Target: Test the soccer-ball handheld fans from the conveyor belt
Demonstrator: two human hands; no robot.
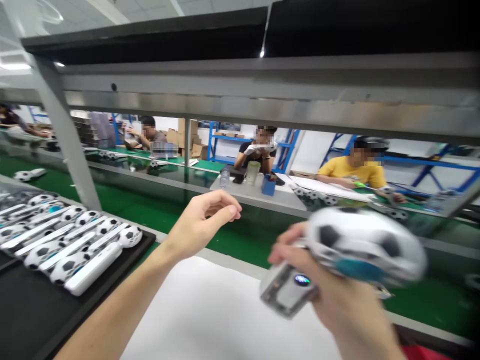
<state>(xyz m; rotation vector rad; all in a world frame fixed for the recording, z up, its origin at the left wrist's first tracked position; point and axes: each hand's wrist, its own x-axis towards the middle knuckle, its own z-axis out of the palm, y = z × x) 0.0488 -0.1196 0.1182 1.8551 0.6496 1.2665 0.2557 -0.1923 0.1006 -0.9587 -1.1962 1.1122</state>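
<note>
From my remote station I find the right hand (337,295) closed around a white, rounded device with black football patches and a blue-green panel (367,245), raised above the smooth white work surface (195,310). Under its fingers sits a silver-grey, boxy block (288,292) with a lit round display (302,280); motion blur prevents me confirming whether the two are joined. The left hand (204,220) is loosely curled, thumb near the fingertips, with nothing visible in it. Progress, as I judge it: similar white-handled, football-headed units (93,270) are already laid in the black tray (22,315) at left; this one is unplaced, its handling unfinished.
</note>
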